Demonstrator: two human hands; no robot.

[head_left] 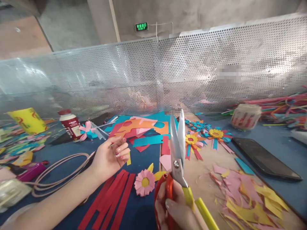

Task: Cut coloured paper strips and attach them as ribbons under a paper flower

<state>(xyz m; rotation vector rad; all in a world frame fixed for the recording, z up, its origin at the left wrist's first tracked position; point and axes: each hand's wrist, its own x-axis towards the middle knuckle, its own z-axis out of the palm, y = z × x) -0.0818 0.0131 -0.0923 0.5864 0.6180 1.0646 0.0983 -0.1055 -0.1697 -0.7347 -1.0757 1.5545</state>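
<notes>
Head view. Right hand [176,204] is closed around the handles of the scissors [177,164], grasping them at the near edge of the scene. The blades stand slightly parted, tips toward the far side; their long axis runs near to far and tilts upward. Left hand [111,156] is raised over the blue table [150,159], fingers loosely bent, nothing seen between them. A small yellow strip [129,158] shows just beside its fingertips; contact cannot be told.

Key relation: the pink flower [145,182] lies between the hands, to the near right of the left fingers and just left of the right hand, which is the nearer of the two. Its yellow centre faces up. The scissors' blades point past it to the far side, not at it.

Red strips [112,199] lie left of the flower, on the near side, long axes running from near left to far right, roughly alongside the left forearm. On the far side, beyond both hands: loose coloured sheets [144,127]. Right of the scissors: finished-looking flowers [216,133], farther off; paper scraps [249,195], nearer; a black phone [266,158] beyond the scraps.
</notes>
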